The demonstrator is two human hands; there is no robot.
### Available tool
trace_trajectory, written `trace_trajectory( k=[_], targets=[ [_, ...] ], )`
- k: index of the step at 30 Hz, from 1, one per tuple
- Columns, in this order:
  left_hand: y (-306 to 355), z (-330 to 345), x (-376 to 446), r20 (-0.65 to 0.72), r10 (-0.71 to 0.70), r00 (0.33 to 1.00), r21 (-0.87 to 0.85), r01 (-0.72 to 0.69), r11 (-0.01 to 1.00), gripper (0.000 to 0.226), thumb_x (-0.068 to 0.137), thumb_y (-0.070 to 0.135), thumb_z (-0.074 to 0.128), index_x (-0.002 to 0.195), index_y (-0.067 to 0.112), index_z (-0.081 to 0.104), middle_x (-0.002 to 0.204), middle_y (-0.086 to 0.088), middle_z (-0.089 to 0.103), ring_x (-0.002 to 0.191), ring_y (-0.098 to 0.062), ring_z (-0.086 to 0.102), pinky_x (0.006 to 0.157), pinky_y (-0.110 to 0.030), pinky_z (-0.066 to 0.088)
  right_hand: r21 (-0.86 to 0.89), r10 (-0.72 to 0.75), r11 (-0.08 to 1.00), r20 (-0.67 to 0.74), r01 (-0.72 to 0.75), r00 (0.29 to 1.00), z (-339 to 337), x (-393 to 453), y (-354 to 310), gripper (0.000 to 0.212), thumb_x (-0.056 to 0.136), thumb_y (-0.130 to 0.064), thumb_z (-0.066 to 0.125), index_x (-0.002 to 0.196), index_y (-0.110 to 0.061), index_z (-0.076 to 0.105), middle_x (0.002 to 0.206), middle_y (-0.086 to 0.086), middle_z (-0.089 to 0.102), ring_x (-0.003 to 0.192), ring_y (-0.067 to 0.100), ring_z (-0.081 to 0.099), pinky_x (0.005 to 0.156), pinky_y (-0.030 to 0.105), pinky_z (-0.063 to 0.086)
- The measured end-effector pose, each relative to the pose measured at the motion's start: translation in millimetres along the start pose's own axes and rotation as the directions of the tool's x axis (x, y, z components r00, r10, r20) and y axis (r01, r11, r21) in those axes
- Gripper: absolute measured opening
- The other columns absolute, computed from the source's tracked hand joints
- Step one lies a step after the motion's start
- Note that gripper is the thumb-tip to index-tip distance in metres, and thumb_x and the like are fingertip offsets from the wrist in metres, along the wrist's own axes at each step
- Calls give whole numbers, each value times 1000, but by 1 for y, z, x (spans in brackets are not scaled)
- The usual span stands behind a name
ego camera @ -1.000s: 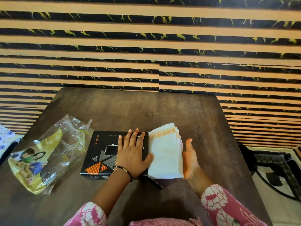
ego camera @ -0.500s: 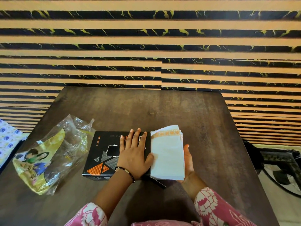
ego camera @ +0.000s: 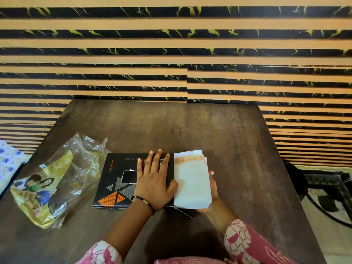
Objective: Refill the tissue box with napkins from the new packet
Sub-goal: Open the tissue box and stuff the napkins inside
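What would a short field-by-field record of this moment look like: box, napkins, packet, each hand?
surface: dark wooden table
box: black cardboard tissue box with orange triangles, lying flat
napkins: white napkin stack with orange border, at the box's right end
packet: crumpled clear and yellow plastic packet, left of the box, apart from it
left hand: left hand flat on the box top, fingers straight
right hand: right hand against the stack's right side, mostly hidden behind it

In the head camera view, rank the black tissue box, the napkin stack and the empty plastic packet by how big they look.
1. Plastic packet and black tissue box: look alike, box partly under a hand, so no ranking.
2. Napkin stack: smallest.
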State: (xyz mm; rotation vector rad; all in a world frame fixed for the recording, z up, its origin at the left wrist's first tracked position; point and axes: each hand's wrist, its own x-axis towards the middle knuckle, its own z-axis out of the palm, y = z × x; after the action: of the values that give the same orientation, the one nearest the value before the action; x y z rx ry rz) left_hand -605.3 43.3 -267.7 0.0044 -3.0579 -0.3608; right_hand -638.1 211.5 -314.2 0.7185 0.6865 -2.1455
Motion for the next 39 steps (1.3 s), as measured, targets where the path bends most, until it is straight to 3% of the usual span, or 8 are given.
trace_trajectory(
  k=[6,9,12,21,25,28,34,39],
  targets=[
    [-1,0,4,2,-17,1000,2,17,1000,80,73,56,21,145,22,20,157,-5,14,145,-27,3,113,-49,-8,-436,-259,883,-149,171,955,8,-27,-36,52,89,-58,39,108,-18,65,108,13,70,100,32,65,83,46,52],
    [0,-1,4,3,-16,1000,-1,16,1000,80,73,56,20,145,22,21,156,-6,15,145,-27,4,113,-49,-7,-746,-460,609,-55,270,886,16,-30,-26,29,88,-23,55,117,-17,55,115,8,64,100,24,63,86,43,52],
    [0,-1,4,-1,-15,1000,-4,15,1000,80,73,56,22,145,21,23,156,-7,17,144,-28,6,113,-49,-6,-937,-543,241,87,254,836,23,-23,0,64,87,-13,55,142,-22,25,134,-3,42,120,15,45,98,33,40],
    [1,1,2,-10,-12,1000,0,12,1000,77,73,53,26,143,21,27,155,-7,21,144,-28,9,113,-52,-3,-653,-451,659,54,374,891,7,-17,17,58,96,-32,39,147,-37,11,155,-4,24,134,21,40,108,48,39],
    [0,0,2,-11,-13,1000,5,13,1000,77,74,54,23,144,22,24,156,-6,18,144,-28,6,113,-50,-6,-547,-320,793,1,268,947,15,-25,14,50,88,-52,44,130,-25,50,113,0,70,100,17,67,85,39,55],
    [0,1,2,-6,-10,1000,3,10,1000,78,73,55,21,145,22,22,156,-6,15,145,-27,3,112,-49,-9,-549,-316,791,7,268,949,23,-31,14,42,99,-34,30,132,-16,46,89,-10,67,81,4,61,83,25,45],
    [0,0,3,3,-12,1000,4,12,1000,81,73,57,18,146,23,18,157,-5,11,145,-26,0,111,-48,-12,-614,-147,782,-9,111,989,28,-29,12,63,95,-54,12,144,-19,29,144,0,42,112,12,51,95,28,40],
    [0,-1,4,8,-21,1000,-18,21,1000,81,73,58,16,146,23,17,157,-5,11,145,-26,-1,111,-48,-12,-573,-90,818,-31,56,996,34,-20,20,74,86,-66,20,146,-22,25,151,0,34,135,17,37,112,32,24]
  ],
)
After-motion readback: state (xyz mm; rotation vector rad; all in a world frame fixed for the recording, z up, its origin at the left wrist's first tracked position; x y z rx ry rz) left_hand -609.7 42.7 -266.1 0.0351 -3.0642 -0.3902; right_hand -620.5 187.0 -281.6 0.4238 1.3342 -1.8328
